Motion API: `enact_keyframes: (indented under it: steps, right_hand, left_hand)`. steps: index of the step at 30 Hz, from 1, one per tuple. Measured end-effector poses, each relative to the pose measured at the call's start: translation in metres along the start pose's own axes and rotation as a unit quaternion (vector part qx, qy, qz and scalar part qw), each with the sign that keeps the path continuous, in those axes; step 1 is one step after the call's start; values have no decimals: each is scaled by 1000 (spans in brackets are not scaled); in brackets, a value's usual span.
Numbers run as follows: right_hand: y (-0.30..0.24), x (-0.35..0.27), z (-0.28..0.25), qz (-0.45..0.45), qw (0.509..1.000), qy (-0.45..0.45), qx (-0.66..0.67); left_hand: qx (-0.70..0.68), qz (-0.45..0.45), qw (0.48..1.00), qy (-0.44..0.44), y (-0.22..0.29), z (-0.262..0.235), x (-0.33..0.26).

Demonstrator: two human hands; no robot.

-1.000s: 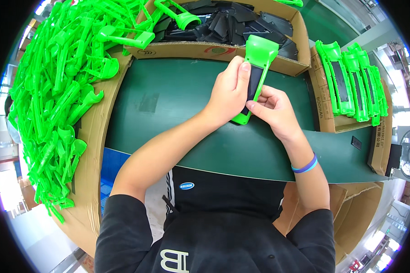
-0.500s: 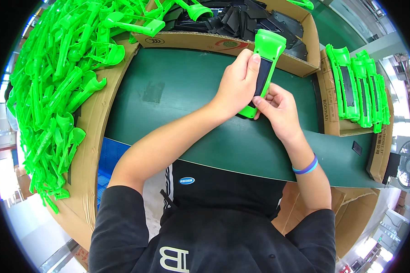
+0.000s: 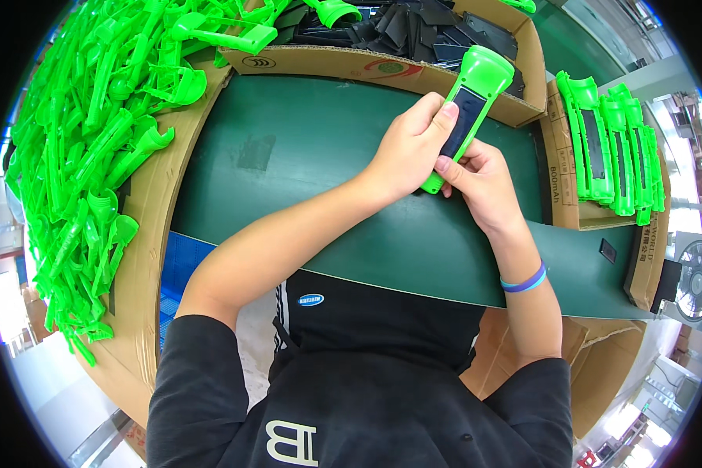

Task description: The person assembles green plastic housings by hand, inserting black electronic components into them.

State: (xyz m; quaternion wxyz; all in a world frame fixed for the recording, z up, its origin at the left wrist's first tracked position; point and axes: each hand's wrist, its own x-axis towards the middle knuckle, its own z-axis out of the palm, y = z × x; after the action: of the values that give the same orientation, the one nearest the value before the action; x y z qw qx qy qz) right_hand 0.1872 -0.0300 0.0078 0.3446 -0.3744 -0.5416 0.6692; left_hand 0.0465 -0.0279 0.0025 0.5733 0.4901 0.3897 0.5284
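A bright green plastic flashlight-shaped housing is held between my two hands above the green table. Set into its face is a long black panel. My left hand is closed around the housing's left side, its thumb lying on the black panel. At the lower end my right hand grips the narrow part, thumb on the front and fingers curled behind. The wide flared end points up and to the right, away from me. Behind the housing, part of my fingers is hidden.
Loose green housings form a big heap at the left on cardboard. A cardboard box of black panels stands at the back. Several green housings with black panels sit in a box at right, near a small black piece on the table.
The green housing has tilted further to the right, its flared end moving right, with both hands still on it. The whole view has shifted slightly.
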Motion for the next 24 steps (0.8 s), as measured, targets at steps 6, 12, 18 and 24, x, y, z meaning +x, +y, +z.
enact_keyframes:
  steps: [6, 12, 18, 24]
  right_hand:
    - [0, -3, 2, -26, 998, -5, 56]
    - [-1, -4, 2, -9, 998, -6, 59]
    - [-2, -3, 5, -6, 998, 17, 58]
    - [0, -5, 5, 1, 997, 30, 67]
  left_hand:
    - [5, 9, 1000, 19, -5, -4, 4]
    - [5, -19, 1000, 22, -3, -4, 4]
    - [9, -10, 1000, 24, -9, -2, 10]
    - [-8, -5, 999, 42, -14, 2, 10]
